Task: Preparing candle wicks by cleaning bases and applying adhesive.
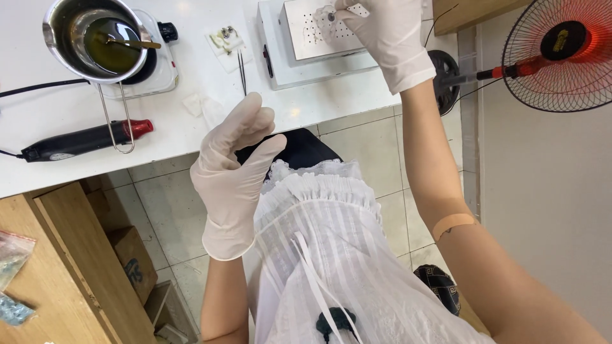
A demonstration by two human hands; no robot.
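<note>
A: Right hand (382, 35)?
B: Gloved, far right, reaching over the metal plate (312, 28) with holes on the white box (319, 67). Fingertips pinch a small pale piece (326, 14) just above the plate. Narrow grip.
A: Left hand (233, 172)?
B: Gloved, raised near the body, above the lap. Fingers loosely curled, thumb close to forefinger, holding nothing I can see.
A: Around it?
B: Tweezers (242, 73) on the white table (191, 127), steel pot (95, 41) of dark liquid far left, black heat gun (83, 140) near it, fan (561, 54) right.
</note>
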